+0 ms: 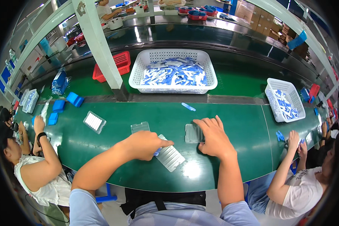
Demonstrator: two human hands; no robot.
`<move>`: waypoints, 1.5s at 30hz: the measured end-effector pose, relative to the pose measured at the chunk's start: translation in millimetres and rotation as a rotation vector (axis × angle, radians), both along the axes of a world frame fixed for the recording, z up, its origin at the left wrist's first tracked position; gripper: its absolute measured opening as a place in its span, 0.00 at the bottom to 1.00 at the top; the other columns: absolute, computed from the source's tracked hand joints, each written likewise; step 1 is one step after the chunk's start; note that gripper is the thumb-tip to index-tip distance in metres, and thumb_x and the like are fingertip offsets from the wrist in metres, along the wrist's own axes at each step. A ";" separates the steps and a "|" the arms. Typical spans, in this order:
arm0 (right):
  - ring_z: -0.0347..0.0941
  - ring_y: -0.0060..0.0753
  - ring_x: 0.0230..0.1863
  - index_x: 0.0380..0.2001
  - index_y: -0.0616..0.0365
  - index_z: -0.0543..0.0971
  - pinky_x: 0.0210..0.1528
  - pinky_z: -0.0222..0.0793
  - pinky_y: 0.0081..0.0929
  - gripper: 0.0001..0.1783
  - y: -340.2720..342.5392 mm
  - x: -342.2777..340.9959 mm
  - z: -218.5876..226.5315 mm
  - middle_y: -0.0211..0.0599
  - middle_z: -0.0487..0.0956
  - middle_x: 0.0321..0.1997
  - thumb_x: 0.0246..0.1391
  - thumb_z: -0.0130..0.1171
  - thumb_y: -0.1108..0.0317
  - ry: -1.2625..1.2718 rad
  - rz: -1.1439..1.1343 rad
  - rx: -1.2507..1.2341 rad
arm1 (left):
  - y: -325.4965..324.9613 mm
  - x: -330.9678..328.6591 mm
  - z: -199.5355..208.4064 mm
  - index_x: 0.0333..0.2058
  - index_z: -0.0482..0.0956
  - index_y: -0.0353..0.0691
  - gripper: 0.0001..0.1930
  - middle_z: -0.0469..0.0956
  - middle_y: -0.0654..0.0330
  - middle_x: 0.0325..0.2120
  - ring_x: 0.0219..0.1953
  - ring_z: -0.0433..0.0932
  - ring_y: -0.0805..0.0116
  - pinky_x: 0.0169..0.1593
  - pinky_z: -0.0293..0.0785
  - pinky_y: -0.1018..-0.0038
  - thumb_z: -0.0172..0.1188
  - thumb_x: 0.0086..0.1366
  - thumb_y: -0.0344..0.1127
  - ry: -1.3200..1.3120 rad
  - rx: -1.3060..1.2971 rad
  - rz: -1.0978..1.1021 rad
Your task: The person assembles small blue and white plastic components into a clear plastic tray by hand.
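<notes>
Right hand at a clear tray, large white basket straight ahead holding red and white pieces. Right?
Colour's wrong: the pieces in the large white basket are blue and white, not red and white, per the head view. The rest holds: the basket is straight ahead, and the right hand is at a clear tray.

- Head view: left head-worn fisheye, looking down and forward across tabletop.
- Left hand, right hand: near, mid-frame.
- Edges bow toward rim; detail there uncertain.
</notes>
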State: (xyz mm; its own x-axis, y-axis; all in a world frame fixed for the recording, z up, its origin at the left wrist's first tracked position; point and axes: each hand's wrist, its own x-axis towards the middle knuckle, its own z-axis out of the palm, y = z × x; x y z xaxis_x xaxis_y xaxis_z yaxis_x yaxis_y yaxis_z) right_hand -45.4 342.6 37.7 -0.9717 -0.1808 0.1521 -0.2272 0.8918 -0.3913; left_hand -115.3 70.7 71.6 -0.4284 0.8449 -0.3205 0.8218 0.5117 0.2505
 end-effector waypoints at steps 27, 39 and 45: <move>0.48 0.58 0.78 0.51 0.40 0.86 0.77 0.35 0.63 0.35 -23.7 7.7 5.4 0.48 0.57 0.78 0.31 0.80 0.56 -0.066 0.356 -0.043 | -64.5 -12.5 6.3 0.60 0.77 0.54 0.40 0.85 0.50 0.37 0.42 0.83 0.45 0.48 0.79 0.56 0.80 0.45 0.44 0.016 0.037 0.380; 0.75 0.43 0.52 0.32 0.55 0.82 0.73 0.51 0.57 0.39 -70.6 5.6 -1.5 0.37 0.81 0.45 0.30 0.75 0.31 0.077 0.352 0.108 | -52.4 9.4 -14.3 0.51 0.83 0.40 0.37 0.85 0.44 0.34 0.38 0.84 0.43 0.47 0.81 0.56 0.77 0.45 0.58 0.158 0.158 0.543; 0.72 0.47 0.52 0.56 0.56 0.76 0.72 0.51 0.57 0.54 -55.3 4.4 -14.0 0.41 0.78 0.45 0.27 0.77 0.33 0.169 0.078 0.024 | -61.2 16.4 -21.6 0.45 0.84 0.40 0.27 0.85 0.46 0.31 0.35 0.85 0.44 0.43 0.81 0.55 0.76 0.50 0.50 0.253 0.075 0.683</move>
